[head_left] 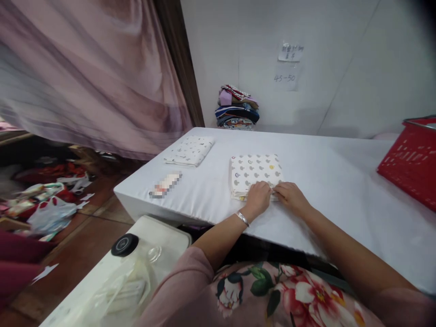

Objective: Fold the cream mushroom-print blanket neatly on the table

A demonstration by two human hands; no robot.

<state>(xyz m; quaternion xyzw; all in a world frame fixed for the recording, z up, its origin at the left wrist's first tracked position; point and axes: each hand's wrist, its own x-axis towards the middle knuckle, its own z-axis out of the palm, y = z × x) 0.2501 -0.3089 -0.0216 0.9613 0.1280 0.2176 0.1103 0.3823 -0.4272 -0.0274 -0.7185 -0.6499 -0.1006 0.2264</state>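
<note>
A folded white cloth (255,170) printed with grey shapes and a few yellow ones lies flat on the white-covered table (320,181) in front of me. My left hand (259,199), with a silver bracelet at the wrist, has its fingers closed on the cloth's near edge. Close beside it, my right hand (292,196) pinches the same edge near the right corner. The fingertips of both hands nearly meet, and what lies right under them is partly hidden.
Another folded cloth (191,151) with small dark prints lies back left, behind a blurred-out flat object (166,184). A red basket (410,159) stands at right. Folded fabrics (237,109) are stacked by the wall. Left of me, a white surface holds a black round object (125,245) and a plastic bag (127,290).
</note>
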